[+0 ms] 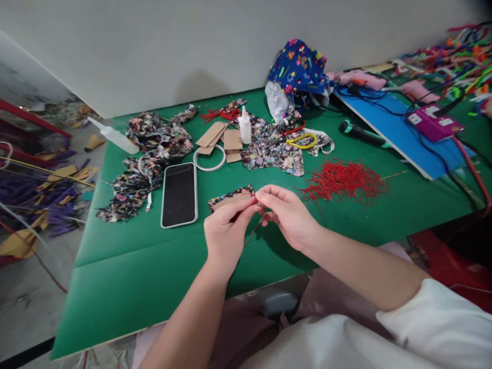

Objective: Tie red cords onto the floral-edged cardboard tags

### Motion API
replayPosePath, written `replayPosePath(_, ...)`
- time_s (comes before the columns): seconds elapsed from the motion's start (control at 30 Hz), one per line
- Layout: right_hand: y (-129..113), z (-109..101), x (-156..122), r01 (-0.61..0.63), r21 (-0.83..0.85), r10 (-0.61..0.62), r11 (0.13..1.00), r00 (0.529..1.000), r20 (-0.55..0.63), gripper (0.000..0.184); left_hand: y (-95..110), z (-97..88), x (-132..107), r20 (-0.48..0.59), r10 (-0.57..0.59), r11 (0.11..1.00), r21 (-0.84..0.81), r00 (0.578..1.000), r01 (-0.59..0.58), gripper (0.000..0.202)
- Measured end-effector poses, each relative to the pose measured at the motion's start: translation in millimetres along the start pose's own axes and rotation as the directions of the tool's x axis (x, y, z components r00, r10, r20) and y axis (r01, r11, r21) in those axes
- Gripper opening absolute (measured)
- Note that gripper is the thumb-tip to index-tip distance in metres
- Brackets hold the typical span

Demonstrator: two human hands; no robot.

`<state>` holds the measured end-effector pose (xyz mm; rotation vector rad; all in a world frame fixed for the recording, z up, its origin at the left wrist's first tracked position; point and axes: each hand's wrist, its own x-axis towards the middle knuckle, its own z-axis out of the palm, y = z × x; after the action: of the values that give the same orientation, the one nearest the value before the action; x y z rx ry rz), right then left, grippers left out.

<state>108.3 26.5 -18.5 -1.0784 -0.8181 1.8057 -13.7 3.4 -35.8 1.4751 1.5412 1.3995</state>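
My left hand (226,230) pinches a small piece of card wrapped in dark floral fabric (229,197), held just above the green table (134,266). My right hand (286,212) is closed in a pinch at the piece's right end, on a thin red string (253,233) that trails down between both hands. A loose heap of red strings (344,179) lies to the right of my right hand.
A phone (179,195) lies face up left of my hands. Floral fabric scraps (148,159), brown card pieces (221,138), a white ring (209,158), a glue bottle (244,127), yellow-handled scissors (298,139), a blue board (400,130) and a purple device (434,123) lie further back.
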Motion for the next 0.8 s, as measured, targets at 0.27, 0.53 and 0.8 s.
replayPosePath(0.27, 2.5, 0.4, -1.0, -0.005, 0.021, 0.005, 1.0, 1.0, -0.008, 0.022, 0.0, 0.8, -0.1, 0.021, -0.049, 0.997, -0.054, 0.999, 0.05, 0.014)
replayPosePath(0.53, 6.8, -2.1, 4.4, 0.168, -0.107, -0.165, 0.98, 0.986, 0.034, 0.022, 0.0, 1.8, 0.1, 0.015, -0.125, 0.987, -0.1, 0.992, 0.126, 0.021)
replayPosePath(0.8, 1.0, -8.1, 6.8, 0.203, -0.223, -0.162, 0.953, 0.968, 0.191, 0.023, -8.3, 0.7, 3.3, 0.061, -0.236, 0.934, -0.262, 0.97, 0.244, 0.021)
